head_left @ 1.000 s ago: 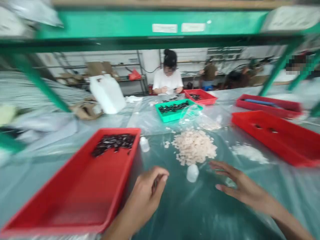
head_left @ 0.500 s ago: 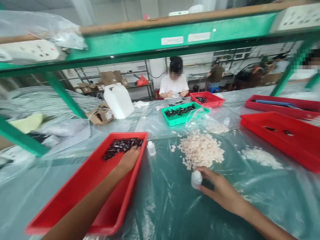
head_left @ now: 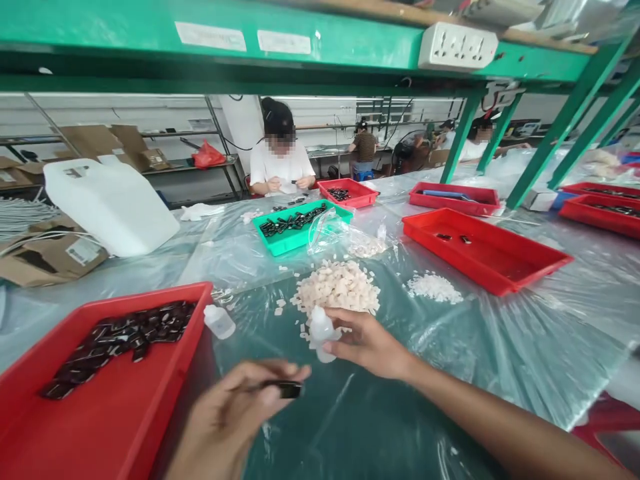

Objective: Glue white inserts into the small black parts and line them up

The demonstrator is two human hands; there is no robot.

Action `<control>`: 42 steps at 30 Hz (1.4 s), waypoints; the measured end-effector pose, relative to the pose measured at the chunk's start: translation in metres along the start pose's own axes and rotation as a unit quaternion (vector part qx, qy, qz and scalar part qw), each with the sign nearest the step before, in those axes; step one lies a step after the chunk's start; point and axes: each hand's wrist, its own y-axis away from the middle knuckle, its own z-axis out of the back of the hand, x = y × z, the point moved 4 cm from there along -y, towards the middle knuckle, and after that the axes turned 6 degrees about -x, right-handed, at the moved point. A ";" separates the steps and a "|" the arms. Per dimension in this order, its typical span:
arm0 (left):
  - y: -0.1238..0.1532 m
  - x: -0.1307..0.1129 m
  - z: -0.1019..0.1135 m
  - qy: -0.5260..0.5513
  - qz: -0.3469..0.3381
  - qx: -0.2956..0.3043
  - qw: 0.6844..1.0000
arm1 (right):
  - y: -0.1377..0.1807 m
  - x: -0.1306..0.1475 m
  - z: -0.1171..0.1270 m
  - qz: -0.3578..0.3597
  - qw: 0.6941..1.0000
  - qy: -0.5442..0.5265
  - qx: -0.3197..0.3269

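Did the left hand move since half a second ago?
Yes. The left hand, holding a black piece, has gone rightward out of the near-left red tray, past its right wall.

The held piece (head_left: 291, 389) is black, the held bottle (head_left: 320, 325) whitish.

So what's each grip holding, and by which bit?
The left grip pinches a small dark piece with one end poking out; the rest is mostly hidden. The right grip holds a white bottle by its body.
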 end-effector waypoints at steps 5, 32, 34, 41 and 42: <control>-0.013 0.019 -0.058 0.044 0.071 0.152 0.985 | 0.007 -0.008 0.014 -0.026 0.999 -0.031 -0.023; -0.011 0.016 -0.016 -0.275 -0.235 0.001 0.932 | 0.040 0.033 0.004 0.234 0.902 0.362 -0.001; -0.011 0.017 -0.016 -0.279 -0.233 0.004 0.932 | 0.042 0.038 0.003 0.255 0.894 0.369 0.006; -0.008 0.020 -0.017 -0.292 -0.245 0.018 0.924 | 0.051 0.036 0.005 0.261 0.894 0.363 -0.009; -0.007 0.019 -0.017 -0.294 -0.244 0.018 0.924 | 0.052 0.036 0.004 0.261 0.895 0.362 -0.011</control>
